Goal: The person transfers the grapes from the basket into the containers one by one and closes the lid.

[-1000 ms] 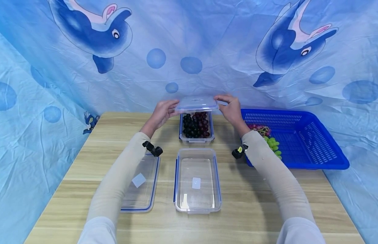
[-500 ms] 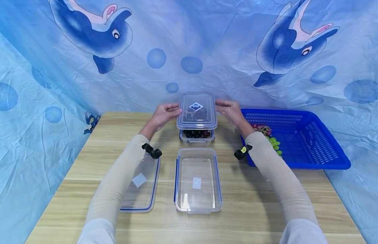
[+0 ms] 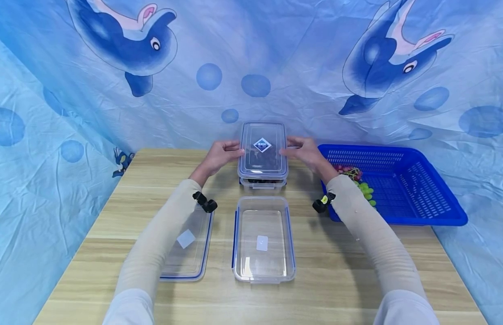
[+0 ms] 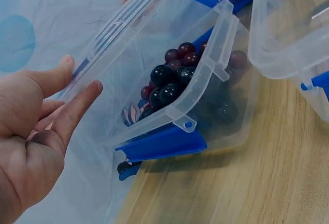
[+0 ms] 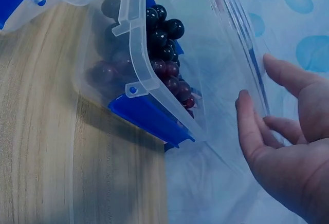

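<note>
Between my two hands, at the far middle of the table [image 3: 348, 271], sits the lid [image 3: 262, 149], tilted over the box of dark grapes [image 3: 262, 182], its far edge raised and its near edge low on the box rim. Its long axis runs away from me, so I have it by the long sides: my left hand [image 3: 220, 155] on the left edge, my right hand [image 3: 306, 152] on the right edge. Both hands hold it lightly, fingers only slightly bent, fingertips [image 4: 92, 88] pressing the rim rather than wrapping it. Neither hand is nearer; they mirror each other. The box lies straight below the lid, with the blue latches [image 4: 162, 144] hanging open at its sides. Nearer me stand an empty box [image 3: 262, 239] and a second lid [image 3: 186, 243]; a blue basket [image 3: 413, 189] stands to the right.
</note>
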### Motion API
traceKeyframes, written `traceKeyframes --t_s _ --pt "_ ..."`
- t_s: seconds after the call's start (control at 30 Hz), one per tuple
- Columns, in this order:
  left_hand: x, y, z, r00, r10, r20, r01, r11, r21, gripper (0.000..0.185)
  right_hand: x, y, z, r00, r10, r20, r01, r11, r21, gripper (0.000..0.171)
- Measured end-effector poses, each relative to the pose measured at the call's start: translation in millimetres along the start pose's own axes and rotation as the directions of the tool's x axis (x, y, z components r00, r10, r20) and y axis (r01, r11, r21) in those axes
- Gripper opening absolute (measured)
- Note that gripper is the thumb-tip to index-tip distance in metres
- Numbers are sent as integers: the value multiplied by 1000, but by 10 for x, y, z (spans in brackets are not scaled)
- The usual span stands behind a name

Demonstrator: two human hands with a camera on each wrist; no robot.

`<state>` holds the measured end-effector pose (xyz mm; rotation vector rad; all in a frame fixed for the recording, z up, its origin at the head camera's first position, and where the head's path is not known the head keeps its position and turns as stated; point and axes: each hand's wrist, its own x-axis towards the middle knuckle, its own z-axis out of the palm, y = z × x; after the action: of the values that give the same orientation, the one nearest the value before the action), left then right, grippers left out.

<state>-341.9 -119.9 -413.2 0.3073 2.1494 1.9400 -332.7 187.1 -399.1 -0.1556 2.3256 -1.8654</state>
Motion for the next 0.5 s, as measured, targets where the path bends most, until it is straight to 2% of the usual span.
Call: traceKeyframes --t_s 0.3,0.5 --pt "33 -134 18 999 -37 13 36 995 92 58 -2 46 124 999 25 -30 -29 990 -139 75" --pt "21 -227 46 999 -39 -4 39 983 177 58 13 128 183 997 75 -11 -76 984 -160 71"
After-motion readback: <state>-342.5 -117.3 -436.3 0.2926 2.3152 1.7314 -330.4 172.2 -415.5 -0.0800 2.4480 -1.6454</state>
